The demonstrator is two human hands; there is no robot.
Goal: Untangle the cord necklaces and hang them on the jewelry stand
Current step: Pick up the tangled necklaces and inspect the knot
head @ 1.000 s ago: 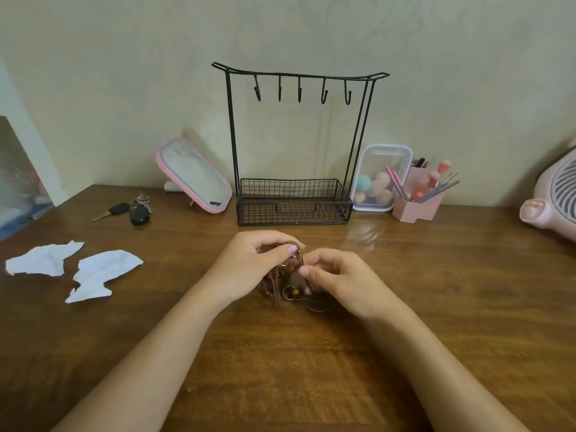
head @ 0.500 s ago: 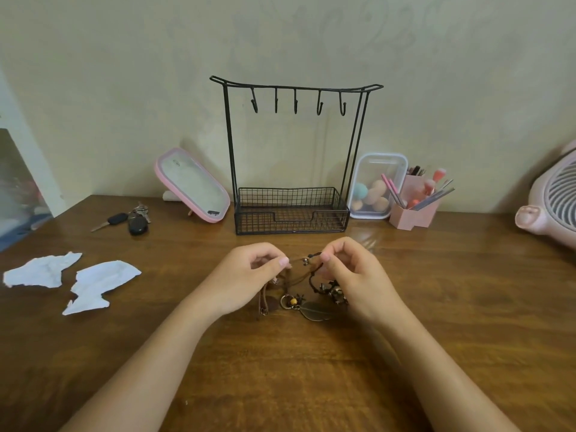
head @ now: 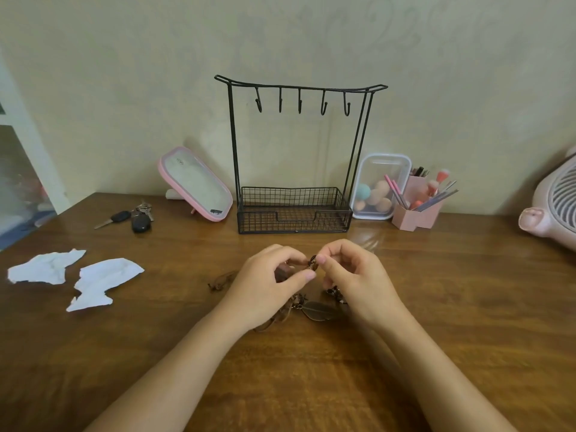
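Note:
A tangle of brown cord necklaces (head: 300,304) lies on the wooden table between my hands, with a leaf-shaped metal pendant (head: 318,310) under them and loose cord ends (head: 219,280) trailing left. My left hand (head: 268,288) pinches a cord between thumb and fingers. My right hand (head: 355,279) pinches a small knot or bead of the same tangle just above the table. My fingers hide much of the tangle. The black wire jewelry stand (head: 299,157) stands behind, its several hooks bare and its basket base holding nothing.
Left of the stand leans a pink-framed mirror (head: 194,183), with car keys (head: 131,216) and two torn paper pieces (head: 103,280) further left. A clear box of sponges (head: 378,187), a pink brush holder (head: 417,207) and a pink fan (head: 554,204) sit right.
My hands have shifted slightly and drawn closer at the fingertips. The tangle has spread, with cord ends now lying out to the left of my left hand.

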